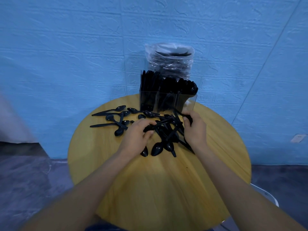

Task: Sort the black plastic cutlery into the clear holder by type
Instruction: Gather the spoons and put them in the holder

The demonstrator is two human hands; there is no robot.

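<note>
Several loose black plastic spoons lie scattered on the round wooden table, heaped thickest between my hands. My left hand pinches one black spoon at the left side of the heap. My right hand grips several black spoons at the heap's right side, just in front of the holder. The clear holder stands at the table's far edge, its three compartments packed with upright black cutlery.
A clear plastic bag of more black cutlery stands behind the holder against the blue wall. A white chair edge shows at the table's lower right. Bare tabletop lies between the heap and me.
</note>
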